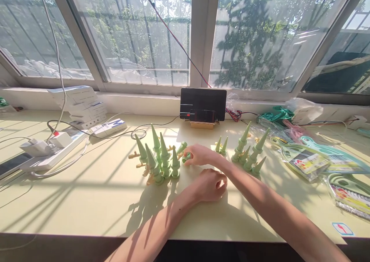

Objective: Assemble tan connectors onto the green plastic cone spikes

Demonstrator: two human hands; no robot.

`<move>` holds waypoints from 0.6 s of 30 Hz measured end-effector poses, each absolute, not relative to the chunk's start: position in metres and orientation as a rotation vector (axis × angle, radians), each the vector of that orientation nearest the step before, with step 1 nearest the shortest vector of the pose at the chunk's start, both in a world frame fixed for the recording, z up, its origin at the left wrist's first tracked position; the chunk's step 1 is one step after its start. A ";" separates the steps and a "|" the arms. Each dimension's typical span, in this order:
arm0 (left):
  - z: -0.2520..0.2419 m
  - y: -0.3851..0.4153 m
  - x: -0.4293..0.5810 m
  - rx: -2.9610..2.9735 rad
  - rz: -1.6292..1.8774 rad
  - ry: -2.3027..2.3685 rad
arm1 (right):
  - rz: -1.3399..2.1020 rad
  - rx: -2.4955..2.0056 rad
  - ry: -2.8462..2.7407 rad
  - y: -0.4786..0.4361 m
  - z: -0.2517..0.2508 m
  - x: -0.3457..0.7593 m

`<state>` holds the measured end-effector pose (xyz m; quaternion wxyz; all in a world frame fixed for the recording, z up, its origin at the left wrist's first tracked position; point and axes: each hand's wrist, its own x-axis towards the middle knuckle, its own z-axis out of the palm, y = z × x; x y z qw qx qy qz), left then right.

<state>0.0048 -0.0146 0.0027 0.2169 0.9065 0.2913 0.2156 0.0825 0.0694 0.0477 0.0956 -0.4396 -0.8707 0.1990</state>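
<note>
My right hand [199, 155] reaches across to the middle of the pale yellow table [86, 200] and pinches a small green cone piece [186, 157] beside a standing cluster of green cones [157, 158]. A second cluster of green cones [250, 150] stands to the right of my forearm. My left hand [211, 185] rests on the table nearer to me, fingers curled into a loose fist; whether anything is inside it is hidden.
A dark screen with a phone on a wooden stand [203, 107] sits at the back by the window. A power strip with plugs and cables [49, 148] and stacked boxes [81, 105] lie left. Packaged items in plastic [306, 158] cover the right side.
</note>
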 end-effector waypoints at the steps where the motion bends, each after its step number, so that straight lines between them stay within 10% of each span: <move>1: 0.003 -0.015 0.005 2.520 0.608 0.804 | 0.577 -1.296 -2.585 0.070 0.045 0.082; 18: 0.002 -0.015 0.004 2.478 0.660 0.795 | 0.911 -1.102 -2.204 0.047 0.061 0.115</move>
